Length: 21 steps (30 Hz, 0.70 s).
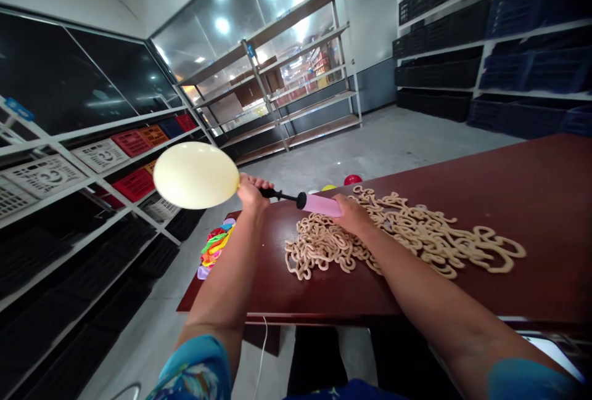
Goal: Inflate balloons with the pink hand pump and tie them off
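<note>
A pale yellow inflated balloon (197, 175) sticks out to the left of my left hand (252, 193), whose fingers are closed around its neck at the black end of a hand balloon pump (318, 204). My right hand (353, 215) is wrapped around the pump's pink barrel. Between the barrel and my left hand, a black rod shows. Beneath my right hand and forearm, a tangled pile of beige, rope-like loops (324, 243) spreads over the table. Several flat, uninflated balloons (216, 244) in many colours lie at the table's left end.
The dark red table (531, 203) stretches away to the right. Beyond its far edge show a red balloon (353, 179) and a yellow one (329, 187). Shelves with crates (134, 142) stand at left, a metal rack (319, 102) behind, dark crates (435, 70) at right. A white cable (263, 351) hangs below the front edge.
</note>
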Each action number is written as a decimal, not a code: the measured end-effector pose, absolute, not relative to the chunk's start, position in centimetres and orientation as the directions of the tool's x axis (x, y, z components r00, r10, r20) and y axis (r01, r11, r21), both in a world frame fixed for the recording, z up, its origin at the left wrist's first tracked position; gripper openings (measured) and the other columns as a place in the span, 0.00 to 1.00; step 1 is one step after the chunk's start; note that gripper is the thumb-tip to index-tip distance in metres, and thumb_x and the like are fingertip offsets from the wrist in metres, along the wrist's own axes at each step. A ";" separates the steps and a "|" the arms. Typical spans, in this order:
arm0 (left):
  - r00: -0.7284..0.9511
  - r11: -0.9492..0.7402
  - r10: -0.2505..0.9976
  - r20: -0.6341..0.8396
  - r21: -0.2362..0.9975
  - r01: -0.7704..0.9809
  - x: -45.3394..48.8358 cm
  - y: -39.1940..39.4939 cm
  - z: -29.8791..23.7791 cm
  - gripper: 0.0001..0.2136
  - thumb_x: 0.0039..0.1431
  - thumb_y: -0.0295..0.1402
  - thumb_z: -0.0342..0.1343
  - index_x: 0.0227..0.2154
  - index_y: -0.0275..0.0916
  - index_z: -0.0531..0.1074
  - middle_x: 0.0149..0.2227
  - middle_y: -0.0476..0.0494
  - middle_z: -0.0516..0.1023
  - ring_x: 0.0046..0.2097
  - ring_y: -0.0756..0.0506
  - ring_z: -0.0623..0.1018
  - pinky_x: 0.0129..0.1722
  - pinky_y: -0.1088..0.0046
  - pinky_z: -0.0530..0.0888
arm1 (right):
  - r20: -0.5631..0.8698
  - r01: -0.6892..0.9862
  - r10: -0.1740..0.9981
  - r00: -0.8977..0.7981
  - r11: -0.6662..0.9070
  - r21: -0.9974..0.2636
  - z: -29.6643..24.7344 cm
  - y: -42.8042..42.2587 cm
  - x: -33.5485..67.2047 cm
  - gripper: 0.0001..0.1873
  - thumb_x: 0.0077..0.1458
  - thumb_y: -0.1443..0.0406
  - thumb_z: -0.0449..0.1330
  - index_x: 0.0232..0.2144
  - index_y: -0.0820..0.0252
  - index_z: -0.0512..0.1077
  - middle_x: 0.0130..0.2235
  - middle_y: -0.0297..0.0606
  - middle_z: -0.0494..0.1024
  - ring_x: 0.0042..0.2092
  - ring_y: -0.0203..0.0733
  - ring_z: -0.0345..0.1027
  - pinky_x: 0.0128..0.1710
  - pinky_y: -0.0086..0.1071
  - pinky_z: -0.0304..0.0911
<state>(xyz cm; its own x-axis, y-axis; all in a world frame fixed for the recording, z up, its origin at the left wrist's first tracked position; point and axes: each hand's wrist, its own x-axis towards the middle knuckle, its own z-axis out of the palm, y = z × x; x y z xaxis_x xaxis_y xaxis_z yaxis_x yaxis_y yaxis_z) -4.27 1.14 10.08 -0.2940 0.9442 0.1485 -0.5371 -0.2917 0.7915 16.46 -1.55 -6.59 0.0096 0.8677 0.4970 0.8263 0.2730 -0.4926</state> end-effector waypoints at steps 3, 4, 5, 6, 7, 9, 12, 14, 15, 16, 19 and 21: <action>-0.315 -0.337 0.930 0.190 0.786 -0.519 -7.1 1.2 12.5 0.17 0.56 0.37 0.45 0.19 0.40 0.43 0.13 0.57 0.46 0.14 0.54 0.55 0.18 0.74 0.62 | 0.515 0.832 0.857 0.019 0.272 -0.483 -6.8 -1.2 16.8 0.21 0.42 0.67 0.60 0.42 0.57 0.64 0.41 0.40 0.72 0.42 0.43 0.65 0.38 0.32 0.57; -0.318 -0.348 0.926 0.202 0.783 -0.516 -7.8 1.3 13.0 0.17 0.55 0.36 0.45 0.19 0.40 0.43 0.13 0.57 0.46 0.14 0.54 0.55 0.18 0.74 0.62 | 0.517 0.833 0.856 0.022 0.270 -0.483 -6.9 -1.1 16.9 0.22 0.42 0.67 0.60 0.42 0.57 0.64 0.41 0.40 0.71 0.42 0.43 0.65 0.38 0.32 0.57; -0.319 -0.356 0.924 0.212 0.780 -0.515 -8.4 1.4 13.4 0.17 0.55 0.35 0.45 0.19 0.40 0.42 0.14 0.57 0.46 0.14 0.54 0.55 0.18 0.74 0.62 | 0.517 0.834 0.855 0.027 0.266 -0.483 -7.0 -1.0 16.9 0.22 0.42 0.67 0.60 0.42 0.58 0.64 0.41 0.40 0.71 0.41 0.43 0.65 0.38 0.33 0.57; -0.320 -0.361 0.922 0.216 0.776 -0.517 -8.9 1.5 13.6 0.17 0.55 0.35 0.45 0.19 0.40 0.42 0.14 0.57 0.46 0.14 0.54 0.55 0.18 0.74 0.61 | 0.517 0.835 0.855 0.030 0.263 -0.484 -7.1 -0.9 16.9 0.21 0.41 0.67 0.60 0.42 0.58 0.64 0.40 0.40 0.72 0.41 0.44 0.65 0.38 0.33 0.58; -0.324 -0.363 0.922 0.214 0.773 -0.521 -9.1 1.6 13.6 0.17 0.55 0.34 0.45 0.19 0.40 0.42 0.14 0.57 0.46 0.14 0.54 0.55 0.17 0.74 0.61 | 0.513 0.834 0.858 0.032 0.260 -0.486 -7.2 -0.9 16.8 0.21 0.41 0.67 0.60 0.41 0.58 0.64 0.39 0.40 0.72 0.41 0.44 0.66 0.38 0.33 0.58; -0.335 -0.358 0.921 0.197 0.765 -0.535 -8.9 1.9 12.9 0.16 0.55 0.35 0.45 0.19 0.41 0.43 0.14 0.57 0.46 0.13 0.54 0.54 0.17 0.75 0.60 | 0.498 0.833 0.866 0.034 0.251 -0.494 -7.4 -0.9 16.8 0.20 0.41 0.67 0.60 0.40 0.57 0.64 0.38 0.39 0.72 0.39 0.44 0.66 0.37 0.33 0.59; -0.335 -0.325 0.930 0.151 0.765 -0.556 -7.2 2.3 10.9 0.16 0.56 0.36 0.44 0.19 0.41 0.44 0.14 0.57 0.45 0.13 0.54 0.54 0.17 0.75 0.60 | 0.469 0.834 0.882 0.031 0.236 -0.499 -7.5 -1.0 16.7 0.18 0.41 0.67 0.60 0.38 0.56 0.64 0.36 0.39 0.72 0.38 0.44 0.66 0.36 0.34 0.59; -0.317 -0.287 0.941 0.117 0.771 -0.569 -5.4 2.4 9.3 0.16 0.57 0.37 0.43 0.19 0.41 0.43 0.14 0.57 0.45 0.14 0.54 0.54 0.17 0.75 0.59 | 0.465 0.838 0.885 0.026 0.234 -0.493 -7.4 -1.1 16.6 0.17 0.41 0.68 0.60 0.37 0.56 0.64 0.37 0.40 0.72 0.39 0.45 0.66 0.36 0.34 0.58; -0.310 -0.267 0.946 0.096 0.773 -0.575 -4.4 2.3 8.5 0.16 0.56 0.37 0.43 0.19 0.41 0.43 0.14 0.57 0.45 0.14 0.54 0.54 0.17 0.75 0.59 | 0.462 0.841 0.887 0.021 0.234 -0.488 -7.4 -1.1 16.6 0.17 0.41 0.67 0.60 0.37 0.57 0.64 0.37 0.40 0.72 0.39 0.45 0.66 0.36 0.34 0.58; -0.300 -0.245 0.951 0.076 0.775 -0.582 -3.4 2.3 7.7 0.17 0.56 0.38 0.44 0.19 0.41 0.43 0.14 0.57 0.45 0.14 0.54 0.54 0.18 0.75 0.60 | 0.458 0.844 0.889 0.018 0.232 -0.484 -7.3 -1.2 16.6 0.18 0.41 0.67 0.60 0.37 0.57 0.64 0.37 0.40 0.72 0.39 0.44 0.66 0.35 0.33 0.58; -0.283 -0.201 0.959 0.032 0.779 -0.594 -0.9 2.0 5.6 0.17 0.56 0.40 0.44 0.19 0.41 0.44 0.14 0.58 0.46 0.14 0.54 0.55 0.19 0.75 0.60 | 0.443 0.853 0.897 0.018 0.217 -0.474 -7.2 -1.4 16.5 0.18 0.42 0.66 0.61 0.38 0.58 0.64 0.36 0.39 0.73 0.38 0.43 0.66 0.35 0.32 0.56; -0.266 -0.202 0.963 0.047 0.779 -0.594 0.0 1.9 4.9 0.17 0.56 0.41 0.45 0.19 0.40 0.44 0.14 0.57 0.47 0.15 0.54 0.56 0.19 0.75 0.60 | 0.442 0.856 0.897 0.010 0.220 -0.467 -7.1 -1.5 16.4 0.18 0.42 0.66 0.60 0.38 0.58 0.63 0.36 0.39 0.73 0.38 0.43 0.66 0.35 0.31 0.56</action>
